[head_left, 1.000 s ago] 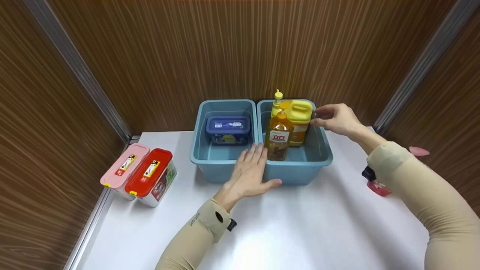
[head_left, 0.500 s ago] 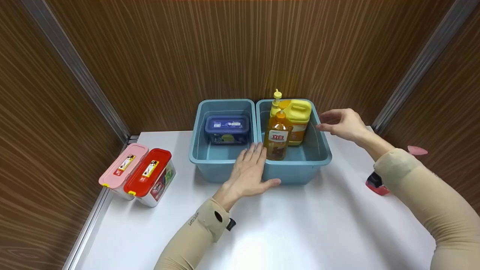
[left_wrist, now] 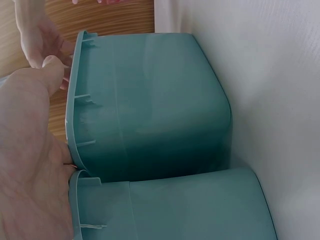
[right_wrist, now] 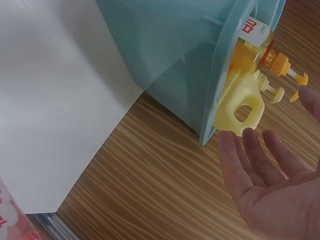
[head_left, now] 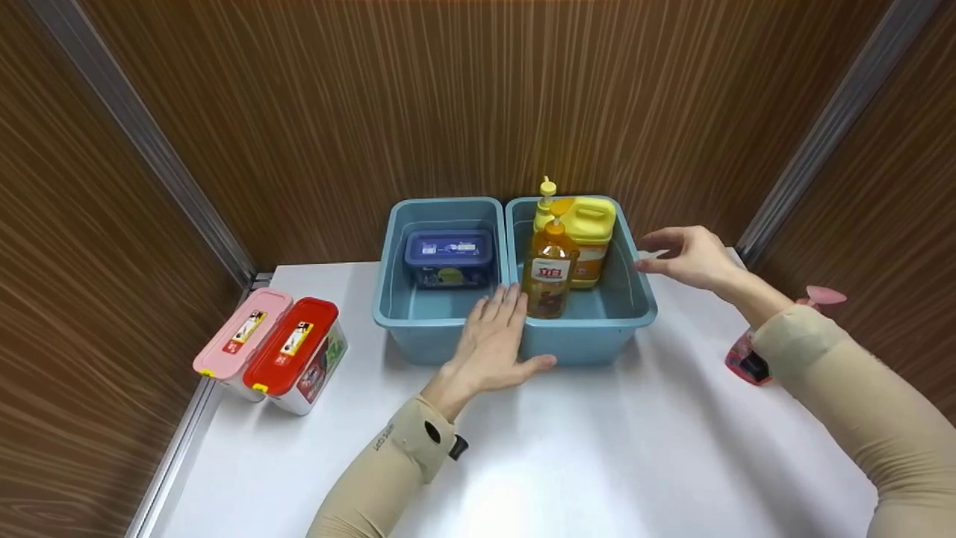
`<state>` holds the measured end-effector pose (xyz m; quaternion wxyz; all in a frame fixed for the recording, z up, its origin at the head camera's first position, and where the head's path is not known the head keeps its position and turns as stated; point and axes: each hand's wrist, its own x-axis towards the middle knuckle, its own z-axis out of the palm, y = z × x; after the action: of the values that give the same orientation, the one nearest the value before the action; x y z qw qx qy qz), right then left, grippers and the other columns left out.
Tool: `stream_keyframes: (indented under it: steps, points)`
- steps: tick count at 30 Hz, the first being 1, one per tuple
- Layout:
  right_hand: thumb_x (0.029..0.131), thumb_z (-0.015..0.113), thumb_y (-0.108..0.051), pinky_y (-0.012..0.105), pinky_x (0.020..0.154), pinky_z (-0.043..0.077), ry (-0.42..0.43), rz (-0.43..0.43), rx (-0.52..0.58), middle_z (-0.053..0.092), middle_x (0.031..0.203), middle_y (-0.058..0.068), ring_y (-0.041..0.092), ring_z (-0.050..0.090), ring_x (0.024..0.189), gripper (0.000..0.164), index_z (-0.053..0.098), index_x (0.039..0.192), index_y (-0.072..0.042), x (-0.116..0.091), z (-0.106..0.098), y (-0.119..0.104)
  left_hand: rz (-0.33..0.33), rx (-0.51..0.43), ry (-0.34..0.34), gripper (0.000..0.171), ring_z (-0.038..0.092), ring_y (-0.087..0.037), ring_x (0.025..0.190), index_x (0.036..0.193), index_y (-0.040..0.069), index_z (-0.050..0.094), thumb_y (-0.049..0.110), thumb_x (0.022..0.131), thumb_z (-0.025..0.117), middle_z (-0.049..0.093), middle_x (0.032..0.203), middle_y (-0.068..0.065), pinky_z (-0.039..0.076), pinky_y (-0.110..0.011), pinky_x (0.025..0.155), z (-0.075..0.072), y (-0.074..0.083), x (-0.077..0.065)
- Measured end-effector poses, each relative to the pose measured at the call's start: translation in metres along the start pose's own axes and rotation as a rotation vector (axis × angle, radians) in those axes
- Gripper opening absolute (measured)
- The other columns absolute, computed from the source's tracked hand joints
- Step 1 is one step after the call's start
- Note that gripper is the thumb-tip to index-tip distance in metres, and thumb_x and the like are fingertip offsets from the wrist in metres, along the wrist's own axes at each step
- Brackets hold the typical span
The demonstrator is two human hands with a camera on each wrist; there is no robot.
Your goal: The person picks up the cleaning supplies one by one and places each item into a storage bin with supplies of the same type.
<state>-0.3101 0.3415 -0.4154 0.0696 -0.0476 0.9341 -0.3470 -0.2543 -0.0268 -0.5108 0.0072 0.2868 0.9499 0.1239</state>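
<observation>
Two blue-grey bins stand side by side in the head view. My left hand [head_left: 489, 344] rests with straight fingers on their front rims, where the left bin [head_left: 418, 323] meets the right bin [head_left: 597, 323]. Just off the right bin's right rim hovers my right hand [head_left: 691, 258], fingers relaxed and holding nothing. Inside the right bin, an amber pump bottle [head_left: 549, 276] stands upright before a yellow jug [head_left: 594, 224]. Partly hidden behind them is a yellow-topped pump bottle [head_left: 547, 188]. A purple lidded box [head_left: 449, 250] lies in the left bin.
On the white table's left side are a red-lidded container [head_left: 295, 347] and a pink-lidded container [head_left: 246, 329], touching. A pink spray bottle [head_left: 741, 351] is partly covered by my right forearm. Wood-grain panels enclose the back and sides.
My right hand has drawn away from the yellow jug, rightward and slightly down, to outside the right bin's rim. My left hand keeps its place on the rims.
</observation>
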Motion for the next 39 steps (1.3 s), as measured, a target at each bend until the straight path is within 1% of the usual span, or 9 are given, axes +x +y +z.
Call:
stream_keyframes:
  steps: [3, 6, 10, 14, 18, 23, 31, 34, 39]
  points:
    - [0.102, 0.082, -0.049, 0.064, 0.114, 0.060, -0.006, -0.006, 0.000, 0.064, 0.161, 0.026, 0.048, 0.070, 0.140, 0.077, 0.059, 0.161, -0.006, -0.004, 0.001, 0.003, -0.003, 0.004, -0.004, 0.116, 0.010, -0.035, 0.180, 0.181, 0.006, 0.014, 0.087, 0.103, 0.044, 0.009, 0.191, -0.015, 0.015, -0.056, 0.146, 0.000, 0.000, 0.000]
    - [0.102, 0.082, -0.048, 0.066, 0.114, 0.060, -0.007, -0.011, -0.001, 0.064, 0.159, 0.028, 0.050, 0.070, 0.139, 0.076, 0.059, 0.161, -0.005, -0.006, 0.001, 0.006, -0.003, -0.003, -0.005, 0.115, 0.010, -0.035, 0.180, 0.181, 0.005, 0.015, 0.085, 0.104, 0.046, 0.009, 0.191, -0.015, 0.015, -0.056, 0.146, 0.000, 0.000, 0.001]
    - [0.103, 0.081, -0.047, 0.067, 0.115, 0.059, -0.013, -0.005, -0.003, 0.064, 0.159, 0.028, 0.050, 0.070, 0.139, 0.076, 0.058, 0.161, -0.004, -0.009, 0.001, 0.009, -0.002, -0.007, -0.005, 0.115, 0.009, -0.035, 0.180, 0.181, 0.006, 0.016, 0.086, 0.104, 0.046, 0.009, 0.191, -0.015, 0.014, -0.056, 0.146, 0.000, -0.001, 0.001]
    - [0.103, 0.080, -0.049, 0.066, 0.115, 0.059, -0.019, -0.002, -0.003, 0.063, 0.161, 0.027, 0.050, 0.069, 0.139, 0.077, 0.057, 0.163, -0.005, -0.012, 0.001, 0.014, 0.000, -0.012, -0.003, 0.115, 0.008, -0.035, 0.180, 0.181, 0.006, 0.015, 0.084, 0.104, 0.048, 0.009, 0.191, -0.015, 0.014, -0.057, 0.146, 0.000, 0.000, 0.001]
    - [0.102, 0.080, -0.050, 0.064, 0.114, 0.060, -0.009, -0.008, 0.006, 0.064, 0.160, 0.025, 0.048, 0.071, 0.137, 0.077, 0.058, 0.162, -0.006, -0.016, 0.003, 0.018, -0.005, -0.019, -0.005, 0.114, 0.008, -0.035, 0.180, 0.181, 0.005, 0.015, 0.082, 0.104, 0.051, 0.009, 0.191, -0.015, 0.013, -0.057, 0.146, 0.001, 0.000, 0.001]
    - [0.102, 0.081, -0.052, 0.061, 0.113, 0.062, -0.002, 0.009, 0.008, 0.065, 0.160, 0.024, 0.046, 0.072, 0.136, 0.078, 0.059, 0.162, -0.008, -0.020, 0.005, 0.023, -0.010, -0.009, -0.005, 0.115, 0.009, -0.035, 0.180, 0.181, 0.006, 0.014, 0.083, 0.104, 0.050, 0.009, 0.191, -0.015, 0.013, -0.056, 0.146, 0.001, 0.000, 0.001]
    - [0.103, 0.080, -0.051, 0.062, 0.114, 0.061, -0.013, 0.021, 0.020, 0.063, 0.161, 0.026, 0.048, 0.069, 0.138, 0.080, 0.056, 0.164, -0.006, -0.024, 0.008, 0.031, -0.008, -0.013, -0.001, 0.114, 0.010, -0.035, 0.180, 0.180, 0.005, 0.015, 0.082, 0.104, 0.051, 0.010, 0.191, -0.015, 0.014, -0.056, 0.146, 0.000, 0.000, 0.001]
    - [0.102, 0.080, -0.050, 0.061, 0.114, 0.061, -0.010, 0.027, 0.020, 0.065, 0.159, 0.025, 0.047, 0.070, 0.138, 0.078, 0.057, 0.162, -0.006, -0.025, 0.009, 0.032, -0.006, -0.012, 0.000, 0.115, 0.010, -0.035, 0.180, 0.180, 0.005, 0.016, 0.084, 0.104, 0.048, 0.010, 0.191, -0.015, 0.014, -0.056, 0.146, 0.000, 0.000, 0.001]
    - [0.103, 0.080, -0.045, 0.060, 0.113, 0.062, -0.006, 0.033, 0.013, 0.068, 0.154, 0.028, 0.048, 0.071, 0.137, 0.074, 0.058, 0.160, -0.002, -0.026, 0.012, 0.034, -0.002, -0.025, 0.005, 0.112, 0.010, -0.035, 0.180, 0.180, 0.005, 0.016, 0.080, 0.105, 0.052, 0.011, 0.191, -0.016, 0.014, -0.056, 0.146, 0.000, 0.000, 0.001]
